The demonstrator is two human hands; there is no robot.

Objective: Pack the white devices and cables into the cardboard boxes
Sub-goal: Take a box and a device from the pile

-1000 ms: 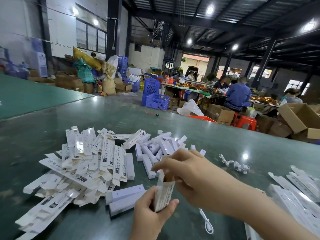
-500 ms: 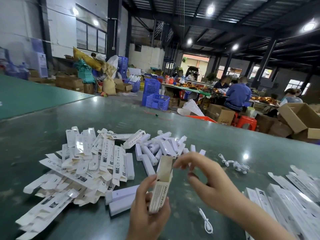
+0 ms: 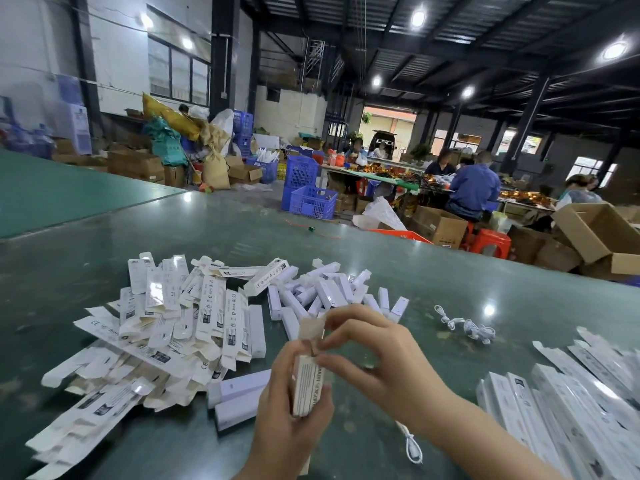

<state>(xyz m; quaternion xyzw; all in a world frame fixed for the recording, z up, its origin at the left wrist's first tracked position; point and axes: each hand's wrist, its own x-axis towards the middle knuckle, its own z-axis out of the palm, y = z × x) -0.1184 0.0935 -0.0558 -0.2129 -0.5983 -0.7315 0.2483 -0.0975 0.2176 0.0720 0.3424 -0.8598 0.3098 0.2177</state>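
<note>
My left hand [image 3: 289, 420] grips a slim white printed carton [image 3: 306, 382] upright in front of me. My right hand [image 3: 374, 358] pinches the carton's brown top flap [image 3: 311, 329] between thumb and fingers. A heap of flat unfolded cartons [image 3: 166, 327] lies to the left on the green table [image 3: 415, 271]. Behind the hands lies a pile of white stick devices [image 3: 322, 296]. Two more white devices [image 3: 239, 396] lie left of my left hand. A coiled white cable [image 3: 467, 325] rests to the right, another cable [image 3: 412, 445] under my right forearm.
A row of packed white cartons [image 3: 568, 410] lies at the lower right. Open brown cardboard boxes [image 3: 595, 233] stand past the table's far right edge. Seated people [image 3: 472, 188], blue crates [image 3: 311, 199] and stacked goods fill the hall behind.
The carton has been raised a little and held more upright. My right hand moved from beside the open top to pinch the top flap.
</note>
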